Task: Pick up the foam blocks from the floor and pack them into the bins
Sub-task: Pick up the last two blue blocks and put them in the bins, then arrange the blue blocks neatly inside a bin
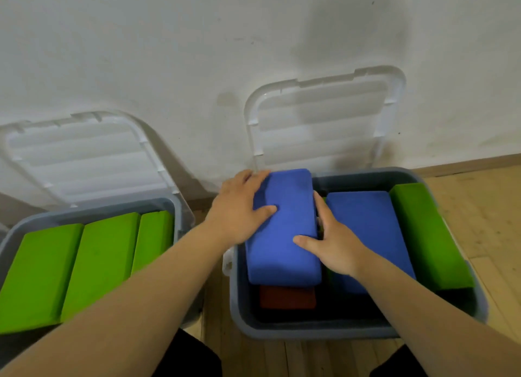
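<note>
Between the hands: blue rectangular foam block (282, 221), lengthwise over the left half of the grey plastic right bin (310, 331). Its far end is at the back rim; whether inside or on top cannot be told.
Left hand (239, 207): laid flat along the block's left edge, fingers straight toward the far corner, thumb on the top face. It presses rather than clasps.
Right hand (329, 241): clamped on the block's right edge, thumb on top, fingers tucked down the side.
Under the grip: red foam block (287, 296), low in the bin and partly covered.
Just right of the right hand: second blue foam block (363, 221), lying flat, close against the tucked fingers. Beyond it a green foam block (425, 235) leans along the bin's right wall.
Well left of the left hand: grey plastic left bin (174, 207), holding three green foam slabs (104, 263) side by side.
Step in hand (judged): seating the held block in the slot beside its twin.
Doing it well: bring the far end inside the back rim first and level the block. Press down evenly with both palms, drawing the right fingers out before the gap closes on them. Foam gives, so a snug fit needs squeezing, not forcing.
Risk: a block riding on the rim would likely keep the clear plastic lid (324, 117) from closing.
</note>
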Motion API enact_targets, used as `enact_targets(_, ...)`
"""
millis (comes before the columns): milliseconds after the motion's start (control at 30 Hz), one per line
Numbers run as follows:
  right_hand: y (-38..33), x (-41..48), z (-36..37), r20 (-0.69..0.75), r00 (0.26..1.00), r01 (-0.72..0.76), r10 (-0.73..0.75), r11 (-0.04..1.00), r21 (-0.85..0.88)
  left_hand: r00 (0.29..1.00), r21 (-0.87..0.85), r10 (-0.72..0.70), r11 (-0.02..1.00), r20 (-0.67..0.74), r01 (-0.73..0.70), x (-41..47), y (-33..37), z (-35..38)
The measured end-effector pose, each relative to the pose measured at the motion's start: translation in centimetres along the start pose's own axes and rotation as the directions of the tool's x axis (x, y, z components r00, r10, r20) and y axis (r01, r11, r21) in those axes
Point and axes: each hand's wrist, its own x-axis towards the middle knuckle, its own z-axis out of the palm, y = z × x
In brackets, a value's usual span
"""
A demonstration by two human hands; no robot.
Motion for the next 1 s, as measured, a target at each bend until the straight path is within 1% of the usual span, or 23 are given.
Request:
enact_targets(33,0.3,0.1,-0.3,0.006,1.000,-0.027,0.028,0.989,-0.143,0.996,0.070,-0.010,0.998,0.092,0.004,-0.7,0.0,1.7)
enact_targets(67,0.9,0.1,-0.8,-0.017,0.999,-0.030,0.027,0.958,-0.286,0.980,0.141,-0.017,0.990,0.196,-0.011,-1.4,-0.2,3.4)
enact_targets(100,1.4,0.0,-1.6,-0.073,0.997,-0.007,-0.024,0.917,-0.400,0.954,0.203,-0.034,0.979,0.297,-0.028,-2.1,-0.3,4.9)
enact_targets(133,1.9,-0.4,-2.6,-0.153,0.983,0.018,-0.105,0.875,-0.483,0.926,0.254,-0.066,0.967,0.373,-0.034,-2.6,-0.4,6.3)
enact_targets(167,2.5,-0.7,-3.7,-0.247,0.950,0.026,-0.192,0.836,-0.549,0.905,0.296,-0.101,0.955,0.413,-0.028,-2.9,-0.4,7.3)
enact_targets(200,3.5,-1.0,-4.8,-0.348,0.901,-0.002,-0.260,0.798,-0.602,0.896,0.325,-0.131,0.946,0.423,-0.016,-2.9,-0.4,8.0)
enact_targets(233,4.5,-1.4,-5.9,-0.434,0.854,-0.065,-0.288,0.767,-0.638,0.897,0.342,-0.150,0.940,0.416,-0.002,-2.6,-0.3,8.3)
enact_targets(267,5.4,-1.9,-6.8,-0.500,0.822,-0.150,-0.273,0.743,-0.652,0.901,0.365,-0.163,0.931,0.402,0.005,-2.4,-0.1,8.4)
enact_targets(300,6.2,-2.4,-7.7,-0.547,0.811,-0.250,-0.209,0.721,-0.646,0.904,0.394,-0.170,0.919,0.392,0.002,-2.0,0.1,8.4)
enact_targets(400,8.5,-3.8,-9.4,-0.621,0.778,-0.518,0.095,0.656,-0.549,0.905,0.437,-0.187,0.899,0.382,0.001,-1.6,0.7,8.5)
enact_targets(433,9.2,-4.1,-9.9,-0.623,0.761,-0.569,0.182,0.649,-0.505,0.905,0.433,-0.190,0.901,0.380,0.007,-1.5,0.7,8.7)
enact_targets(467,9.9,-4.2,-10.2,-0.612,0.753,-0.589,0.242,0.662,-0.463,0.906,0.425,-0.195,0.905,0.377,0.018,-1.5,0.6,8.9)
enact_targets(533,11.3,-4.3,-10.4,-0.557,0.775,-0.575,0.299,0.700,-0.423,0.904,0.421,-0.206,0.906,0.374,0.032,-1.4,0.4,9.2)
enact_targets(600,12.1,-4.4,-10.3,-0.530,0.791,-0.561,0.306,0.707,-0.429,0.904,0.439,-0.210,0.898,0.372,0.028,-1.4,0.5,9.3)
enact_targets(667,12.4,-4.5,-10.1,-0.553,0.783,-0.552,0.283,0.726,-0.409,0.898,0.460,-0.220,0.888,0.381,0.022,-1.2,0.9,9.3)
enact_targets(767,12.8,-5.0,-9.8,-0.571,0.785,-0.506,0.243,0.782,-0.364,0.881,0.461,-0.250,0.887,0.401,0.042,-0.7,2.1,9.2)
enact_targets(867,13.1,-5.7,-9.8,-0.568,0.794,-0.469,0.216,0.813,-0.346,0.874,0.354,-0.275,0.926,0.401,0.129,-0.2,3.1,9.5)
enact_targets(933,12.8,-6.2,-9.8,-0.593,0.788,-0.444,0.167,0.821,-0.359,0.894,0.252,-0.283,0.946,0.347,0.202,-0.3,3.7,10.3)
enact_targets(1000,11.8,-6.7,-9.8,-0.639,0.764,-0.429,0.089,0.810,-0.400,0.930,0.208,-0.237,0.961,0.281,0.182,-0.4,4.3,11.4)
